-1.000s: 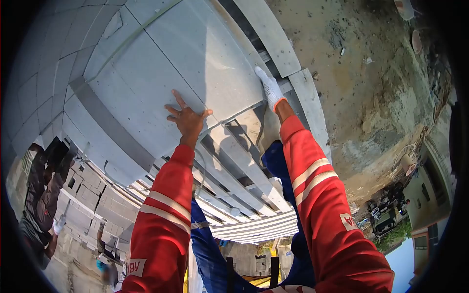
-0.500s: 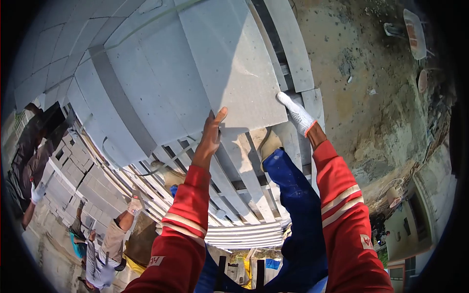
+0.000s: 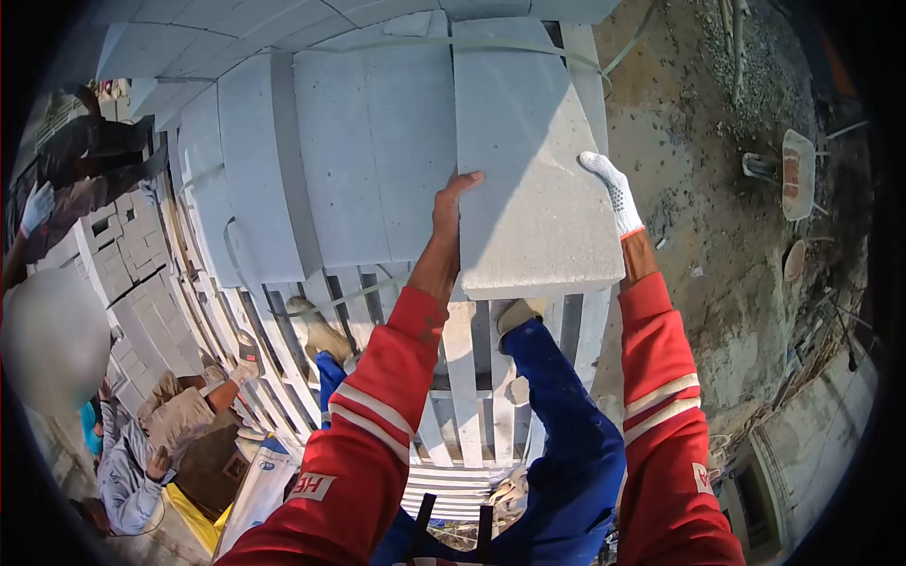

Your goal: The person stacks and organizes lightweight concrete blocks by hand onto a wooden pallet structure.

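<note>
A long pale-grey concrete block (image 3: 540, 203) lies between my two hands, half in shadow and half in sun. My bare left hand (image 3: 449, 212) grips its left side, thumb on the top edge and the other fingers hidden. Against the right side is my right hand (image 3: 613, 189) in a white dotted glove; its far fingers are out of sight. The block's near end face shows, standing above the wooden slats (image 3: 462, 354). Left of it, more of the same blocks (image 3: 377, 160) lie side by side.
A pale strap (image 3: 406, 42) crosses the far blocks, and loose strap hangs by the left blocks. My boots stand on the slats. Other people are below at left, one in a grey top (image 3: 132, 481). A wheelbarrow (image 3: 798, 174) stands on the dirt ground (image 3: 689, 283) at right.
The block between my hands has come up and nearer, apart from its left neighbour, with its end face now showing. My left hand has moved down its side. The view has turned.
</note>
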Demonstrator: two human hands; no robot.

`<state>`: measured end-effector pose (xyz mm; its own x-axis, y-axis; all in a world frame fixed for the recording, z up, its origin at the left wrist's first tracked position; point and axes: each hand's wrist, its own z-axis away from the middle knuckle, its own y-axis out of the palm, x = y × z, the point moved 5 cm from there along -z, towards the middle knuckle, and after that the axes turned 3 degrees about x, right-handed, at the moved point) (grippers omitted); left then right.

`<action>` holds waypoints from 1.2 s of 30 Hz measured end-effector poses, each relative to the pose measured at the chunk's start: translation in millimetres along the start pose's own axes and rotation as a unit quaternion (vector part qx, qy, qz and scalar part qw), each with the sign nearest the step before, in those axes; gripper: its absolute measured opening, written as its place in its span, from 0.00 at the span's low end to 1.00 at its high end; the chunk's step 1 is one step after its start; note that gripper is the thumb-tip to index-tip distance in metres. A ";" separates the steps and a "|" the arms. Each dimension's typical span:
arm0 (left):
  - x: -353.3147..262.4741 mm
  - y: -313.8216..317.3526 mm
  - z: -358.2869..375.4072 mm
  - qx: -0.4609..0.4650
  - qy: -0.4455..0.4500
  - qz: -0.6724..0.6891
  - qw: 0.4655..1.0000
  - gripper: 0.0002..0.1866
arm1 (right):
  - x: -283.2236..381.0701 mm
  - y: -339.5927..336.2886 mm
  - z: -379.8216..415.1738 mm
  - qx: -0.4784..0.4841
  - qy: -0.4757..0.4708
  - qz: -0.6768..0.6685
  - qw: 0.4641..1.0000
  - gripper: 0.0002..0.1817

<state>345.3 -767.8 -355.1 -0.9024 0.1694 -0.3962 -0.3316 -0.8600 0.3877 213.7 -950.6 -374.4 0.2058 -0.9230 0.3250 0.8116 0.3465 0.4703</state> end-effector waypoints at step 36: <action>-70.2 -389.4 749.9 -0.492 0.264 0.259 0.788 0.21 | -421.3 667.8 323.7 0.381 0.095 0.538 0.746 0.48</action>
<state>331.5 -83.9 145.9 -0.5212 -0.3267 -0.7884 0.6512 -0.7494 -0.1200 492.0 -276.2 68.3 0.6467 -0.0245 0.7624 -0.4099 0.8317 0.3745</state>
